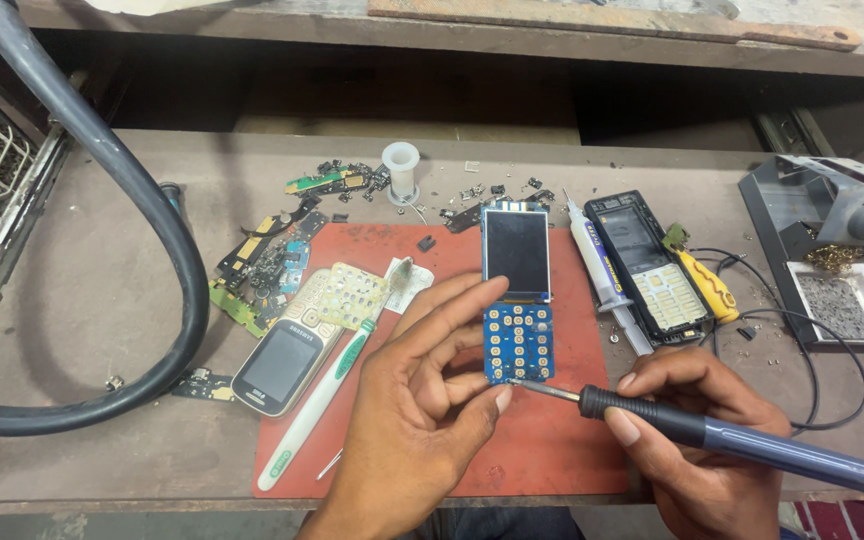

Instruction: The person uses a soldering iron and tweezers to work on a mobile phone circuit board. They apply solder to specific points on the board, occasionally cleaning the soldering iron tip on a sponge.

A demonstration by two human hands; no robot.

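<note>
A blue phone circuit board (518,340) with its dark screen (516,254) attached lies on a red work mat (542,440). My left hand (422,410) rests beside the board, fingers curled, its thumb tip by the board's lower edge, perhaps pinching thin solder wire. My right hand (697,440) grips a soldering iron (712,435) with a black and blue-grey handle. The iron's metal tip (542,387) touches the board's bottom edge.
A phone front cover (284,362), a keypad membrane (349,295) and a white-green toothbrush (317,405) lie on the mat's left. A syringe (607,280), a black phone frame (649,265), a yellow screwdriver (707,285), an iron stand (827,240), scrap boards (262,265) and a thick black hose (142,210) surround it.
</note>
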